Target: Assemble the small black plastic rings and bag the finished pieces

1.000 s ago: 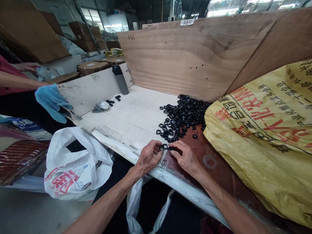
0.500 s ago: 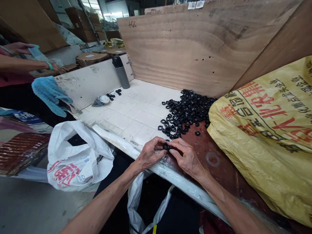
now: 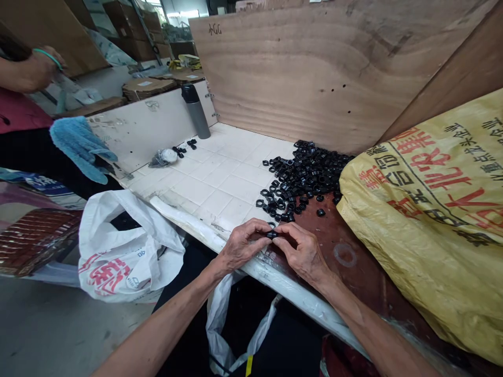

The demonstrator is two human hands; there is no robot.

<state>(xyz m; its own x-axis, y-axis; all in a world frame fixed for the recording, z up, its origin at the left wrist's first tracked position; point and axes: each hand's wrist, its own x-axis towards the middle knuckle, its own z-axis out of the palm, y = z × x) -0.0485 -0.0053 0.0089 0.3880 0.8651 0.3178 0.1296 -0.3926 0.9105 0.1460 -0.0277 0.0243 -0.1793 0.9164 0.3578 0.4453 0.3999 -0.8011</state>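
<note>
Between the fingertips of both hands is a small black ring-shaped part [image 3: 271,235], seen nearly edge-on. My left hand [image 3: 247,243] pinches it from the left with thumb and fingers. From the right, my right hand [image 3: 301,249] grips the same part, its fingertips almost meeting the left ones. Whether it is one piece or two joined pieces is too small to tell. Just beyond the fingers spreads a heap of loose black rings [image 3: 310,175], lying partly on white tiles and partly on a reddish-brown surface [image 3: 326,235].
A yellow printed sack [image 3: 424,209] lies at the right. Wooden boards [image 3: 275,78] wall the back. On the white tabletop [image 3: 212,178] stand a grey bottle [image 3: 197,115] and a small plastic bag [image 3: 163,157]. A white bag [image 3: 129,251] hangs left; a co-worker's hand [image 3: 43,68] is beyond.
My hands have come together; the ring seen open between them a second ago is now edge-on and pressed between both fingertips. The view tilted downward, and the co-worker's arm moved at the left.
</note>
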